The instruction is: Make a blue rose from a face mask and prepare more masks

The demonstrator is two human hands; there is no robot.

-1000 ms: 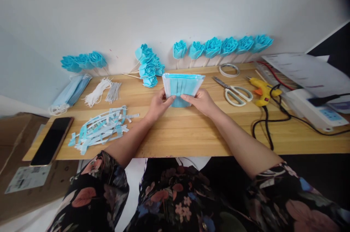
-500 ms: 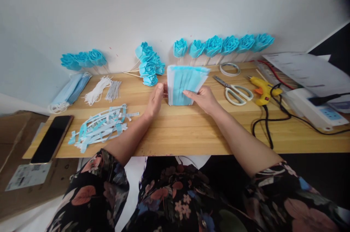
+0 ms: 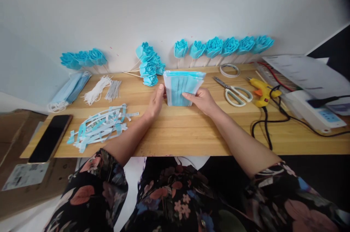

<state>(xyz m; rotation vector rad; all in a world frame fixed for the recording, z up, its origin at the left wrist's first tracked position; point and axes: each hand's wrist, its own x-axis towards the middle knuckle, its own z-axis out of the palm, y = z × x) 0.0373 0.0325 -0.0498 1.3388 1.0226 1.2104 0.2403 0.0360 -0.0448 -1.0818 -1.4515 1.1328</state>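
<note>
A stack of pleated blue-and-white mask sheets [image 3: 176, 88] stands on its edge at the middle of the table, its layered top edges fanned a little. My right hand [image 3: 203, 100] grips it at the right side, thumb flat across the front and fingers behind. My left hand [image 3: 156, 102] is upright at the stack's left edge, palm facing it and thumb up; its other fingers are mostly hidden. Just behind the stack lies a bunch of blue fabric roses [image 3: 150, 65] on sticks.
Cut strips [image 3: 102, 126], white ear loops [image 3: 97, 89], short wires [image 3: 113, 90], masks [image 3: 71, 89] and a phone [image 3: 51, 139] lie left. Rightward are scissors [image 3: 236, 94], tape [image 3: 229, 70], a glue gun [image 3: 262, 91] and a power strip [image 3: 314, 109]. More roses [image 3: 214, 47] line the wall.
The stack's top has come slightly down and left, and its separate layers show more clearly. Both hands keep nearly the same places, with my right hand still gripping.
</note>
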